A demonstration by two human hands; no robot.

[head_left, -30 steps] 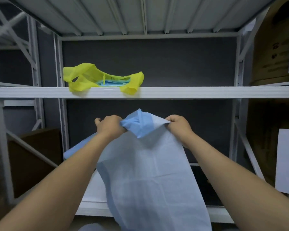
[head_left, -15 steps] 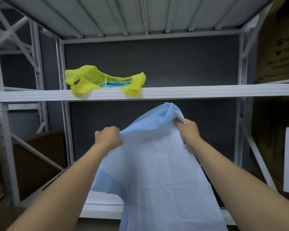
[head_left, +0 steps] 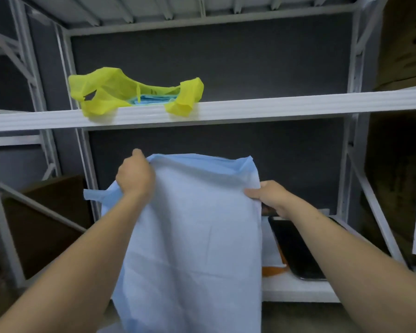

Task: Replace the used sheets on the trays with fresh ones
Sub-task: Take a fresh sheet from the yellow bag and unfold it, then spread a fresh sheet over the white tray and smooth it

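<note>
My left hand [head_left: 136, 176] and right hand [head_left: 271, 198] pinch a thin pale-blue sheet [head_left: 195, 236]; the flat black tray [head_left: 296, 251] below my right fingers seems unlined.

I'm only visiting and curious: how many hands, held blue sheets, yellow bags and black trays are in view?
Hands: 2, left hand and right hand, both gripping the sheet
Blue sheet, held: 1
Yellow bag on the upper shelf: 1
Black tray: 1
Total: 5
</note>
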